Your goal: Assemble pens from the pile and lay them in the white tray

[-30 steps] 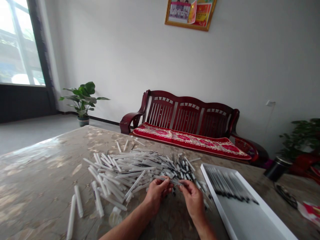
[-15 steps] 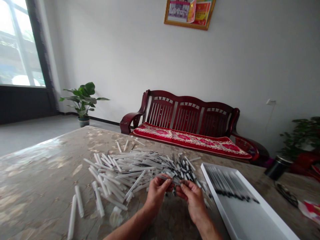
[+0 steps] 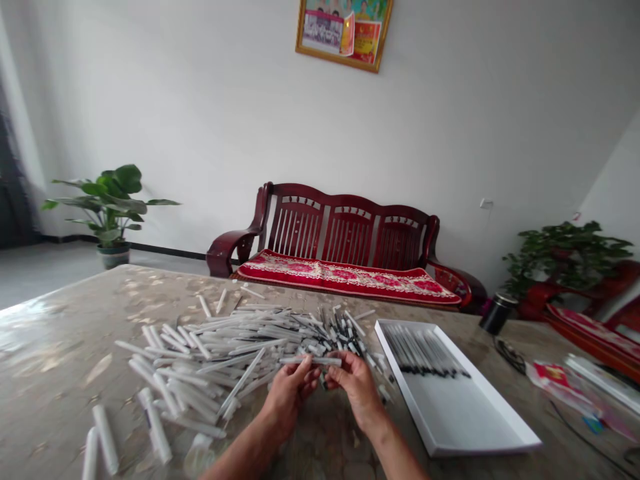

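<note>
A whitish translucent pen [image 3: 323,361] lies level between my hands. My left hand [image 3: 291,393] pinches it near its left part, thumb on top. My right hand [image 3: 356,387] has thumb and fingers closed at its right end. Just beyond my hands spreads a heap of white pen barrels [image 3: 200,370], with smaller black and clear pen parts [image 3: 345,330] on its right side. To the right of my right hand stands a shallow white box [image 3: 475,413]. A row of clear pens with black ends [image 3: 425,350] lies in its far part.
The patterned table [image 3: 55,373] carries a few loose barrels at left. A black cylinder [image 3: 497,313], a dark cable and a red-and-clear plastic packet [image 3: 555,380] lie right of the box. Behind the table is a wooden bench [image 3: 345,227]; potted plants stand at both sides.
The view has swung to the right. My hands stay together, and the piece between them now shows as a longer whitish pen held level. The box now shows its whole near edge.
</note>
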The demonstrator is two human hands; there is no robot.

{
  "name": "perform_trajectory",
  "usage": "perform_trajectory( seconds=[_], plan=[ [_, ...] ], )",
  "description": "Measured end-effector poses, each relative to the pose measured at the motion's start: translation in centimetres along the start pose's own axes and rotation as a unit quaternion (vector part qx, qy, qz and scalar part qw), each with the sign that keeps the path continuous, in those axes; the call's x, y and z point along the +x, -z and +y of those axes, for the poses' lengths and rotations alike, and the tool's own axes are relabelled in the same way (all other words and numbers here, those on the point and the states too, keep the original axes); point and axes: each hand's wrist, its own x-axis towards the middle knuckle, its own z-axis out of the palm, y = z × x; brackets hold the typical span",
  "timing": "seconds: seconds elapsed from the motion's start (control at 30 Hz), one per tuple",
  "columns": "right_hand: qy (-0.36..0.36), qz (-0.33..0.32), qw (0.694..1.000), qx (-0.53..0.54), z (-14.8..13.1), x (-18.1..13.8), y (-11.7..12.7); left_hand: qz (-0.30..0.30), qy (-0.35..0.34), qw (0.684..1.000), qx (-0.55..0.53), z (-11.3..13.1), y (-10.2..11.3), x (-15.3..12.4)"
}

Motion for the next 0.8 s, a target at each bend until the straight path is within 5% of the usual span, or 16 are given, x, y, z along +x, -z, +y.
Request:
perform_trajectory(
  seconds=[0.27,0.4,0.53,0.8],
  plan=[
    [0.034,0.004,0.999,-0.003,-2.4,0.0,-1.7,-0.056,0.024,0.998,0.034,-0.3,-0.2,-0.3],
    [0.027,0.057,0.997,0.041,-3.7,0.6,-0.5,-0.073,0.024,0.994,0.082,-0.3,0.0,-0.5],
    [0.023,0.153,0.987,0.045,-5.2,2.0,4.5,-0.077,0.027,0.993,0.086,-0.5,0.3,-0.4],
    [0.013,0.316,0.905,-0.284,-8.4,4.9,18.5,-0.073,0.031,0.994,0.072,-0.5,0.3,0.0]
  ],
)
